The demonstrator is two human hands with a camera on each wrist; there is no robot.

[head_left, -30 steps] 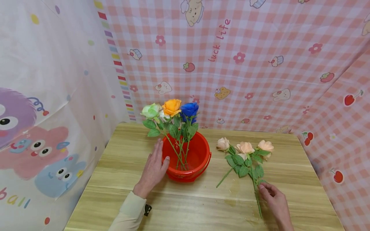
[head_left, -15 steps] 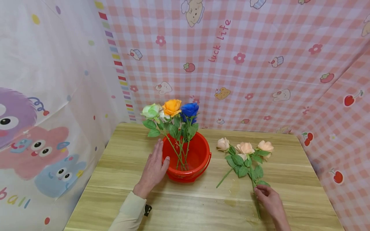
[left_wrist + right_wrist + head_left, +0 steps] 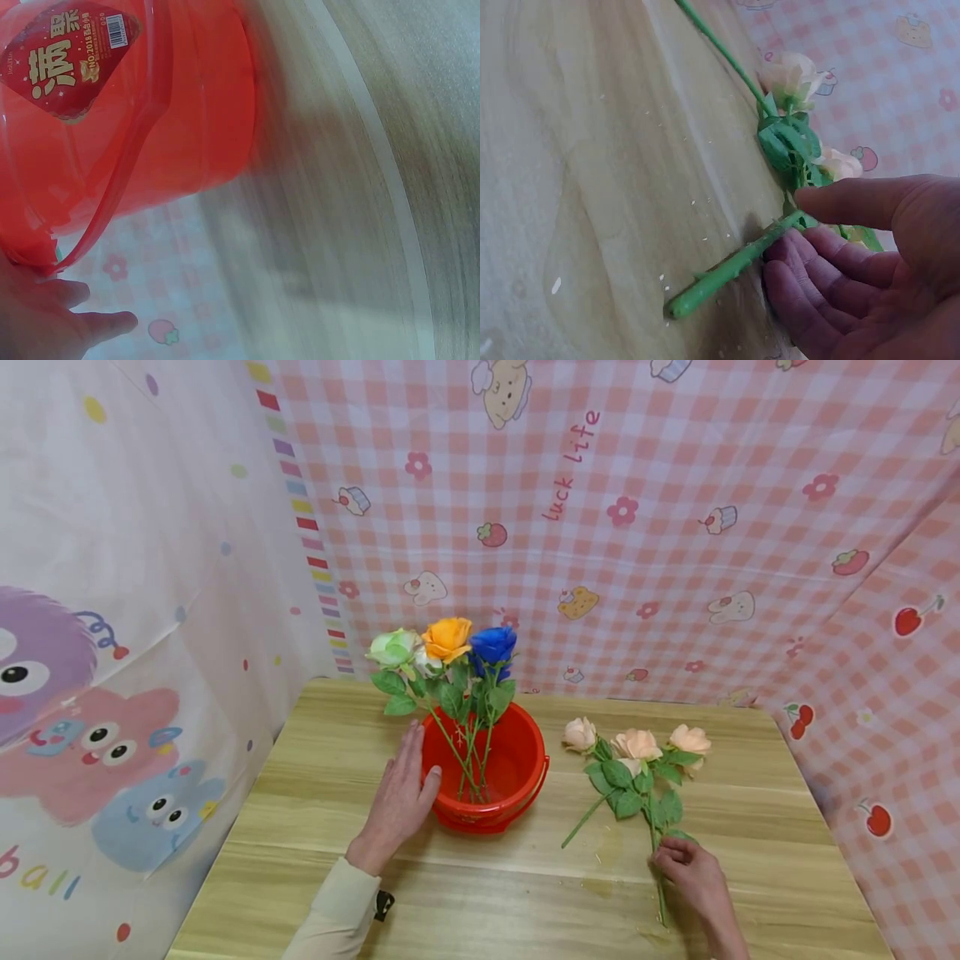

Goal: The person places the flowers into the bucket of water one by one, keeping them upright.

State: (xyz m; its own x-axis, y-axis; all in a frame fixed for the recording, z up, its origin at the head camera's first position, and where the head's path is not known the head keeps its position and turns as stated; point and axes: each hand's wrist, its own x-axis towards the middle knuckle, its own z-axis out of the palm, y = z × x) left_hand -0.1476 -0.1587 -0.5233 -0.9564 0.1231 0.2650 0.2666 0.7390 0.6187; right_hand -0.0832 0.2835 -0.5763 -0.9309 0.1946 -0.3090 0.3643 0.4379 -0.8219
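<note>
A red bucket [image 3: 517, 752] holds several artificial roses, among them a green rose [image 3: 392, 648], an orange rose [image 3: 447, 639] and a blue rose [image 3: 492, 646]. My left hand [image 3: 397, 802] rests along the bucket's left rim, fingers extended; in the left wrist view its fingertips lie by the handle joint. On the right, peach roses [image 3: 636, 745] lie on the table with leaves overlapping. My right hand [image 3: 693, 872] pinches a green stem [image 3: 735, 270] between thumb and fingers. Which blossom that stem carries is hard to tell among the leaves.
The wooden table [image 3: 480, 902] ends at a pink checked cloth [image 3: 637, 568] behind and a white cartoon cloth [image 3: 187, 610] on the left. Another peach rose's stem [image 3: 583, 822] points toward the bucket. Tiny pale bits lie on the wood near the stems.
My right hand has shifted slightly left, and the lower end of the pinched stem has swung left with it. The left hand and the bucket have stayed in place.
</note>
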